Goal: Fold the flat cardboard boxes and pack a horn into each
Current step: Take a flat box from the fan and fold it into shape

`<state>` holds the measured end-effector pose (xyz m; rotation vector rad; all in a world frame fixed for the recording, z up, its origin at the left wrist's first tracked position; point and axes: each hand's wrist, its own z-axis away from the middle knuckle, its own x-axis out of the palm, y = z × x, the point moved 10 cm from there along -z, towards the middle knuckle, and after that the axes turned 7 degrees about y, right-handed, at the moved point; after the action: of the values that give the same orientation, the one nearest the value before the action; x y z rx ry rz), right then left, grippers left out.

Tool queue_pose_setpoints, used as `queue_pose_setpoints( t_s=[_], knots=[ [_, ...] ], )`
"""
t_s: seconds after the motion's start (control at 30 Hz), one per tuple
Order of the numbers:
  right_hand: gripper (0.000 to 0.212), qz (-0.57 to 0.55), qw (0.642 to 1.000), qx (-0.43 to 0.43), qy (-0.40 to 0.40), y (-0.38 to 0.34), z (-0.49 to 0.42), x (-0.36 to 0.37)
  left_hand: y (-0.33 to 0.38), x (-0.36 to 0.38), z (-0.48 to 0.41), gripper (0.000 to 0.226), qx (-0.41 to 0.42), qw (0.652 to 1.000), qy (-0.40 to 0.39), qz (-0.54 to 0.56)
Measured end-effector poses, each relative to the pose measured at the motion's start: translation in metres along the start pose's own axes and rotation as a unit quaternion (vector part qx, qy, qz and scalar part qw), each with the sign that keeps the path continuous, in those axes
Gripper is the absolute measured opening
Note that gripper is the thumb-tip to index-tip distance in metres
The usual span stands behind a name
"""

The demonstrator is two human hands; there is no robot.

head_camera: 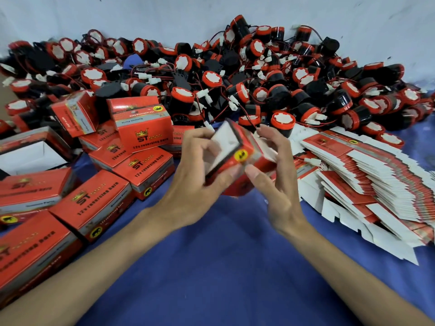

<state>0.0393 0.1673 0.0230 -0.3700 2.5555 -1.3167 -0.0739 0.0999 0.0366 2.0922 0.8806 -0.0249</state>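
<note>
- A blue cloth [226, 267] covers the work surface, bare at six o'clock between the forearms
- A pale, scuffed wall [164, 17] closes the far side at twelve o'clock
- Horns [235, 74], black with red caps and red wires, lie heaped against the wall from ten to two o'clock
- Closed boxes [94, 203], red with "12v reversing horn" print, crowd eight to ten o'clock; one open box [30, 156] shows a white inside at nine
- Flat boxes [376, 184] fan out in a long stack at three to four o'clock
- At centre a blurred box [233, 151] is held above the cloth
- Left hand [197, 182] grips its near end, thumb on the red side
- Right hand [275, 182] has its thumb against the box, fingers spread
</note>
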Motion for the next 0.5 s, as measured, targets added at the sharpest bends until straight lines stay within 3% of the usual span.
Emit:
queue_pose_setpoints(
  t_s=[0.07, 0.13, 0.23, 0.3, 0.37, 0.5],
  knots=[
    [0.072, -0.025, 1.0, 0.009, -0.003, 0.0, 0.0, 0.0, -0.018, -0.001, 0.001, 0.035, -0.102, 0.985, 0.043, 0.132],
    [0.067, -0.075, 0.997, -0.003, 0.003, -0.004, -0.001, -0.002, -0.039, 0.005, 0.006, 0.03, -0.215, 0.94, 0.065, 0.257],
    [0.054, -0.129, 0.992, -0.015, 0.011, -0.008, -0.008, -0.01, -0.064, 0.03, 0.018, 0.048, -0.375, 0.838, 0.014, 0.397],
    [0.06, -0.085, 0.996, -0.01, -0.027, -0.006, -0.009, -0.004, -0.069, 0.039, 0.027, 0.045, -0.431, 0.806, -0.022, 0.405],
    [0.066, -0.04, 0.998, 0.009, -0.053, 0.002, -0.005, 0.006, -0.073, 0.041, 0.03, 0.041, -0.446, 0.818, -0.038, 0.36],
    [0.073, -0.085, 0.993, 0.073, -0.044, 0.014, -0.001, 0.013, -0.072, 0.028, 0.025, 0.032, -0.387, 0.887, -0.035, 0.248]
  ],
)
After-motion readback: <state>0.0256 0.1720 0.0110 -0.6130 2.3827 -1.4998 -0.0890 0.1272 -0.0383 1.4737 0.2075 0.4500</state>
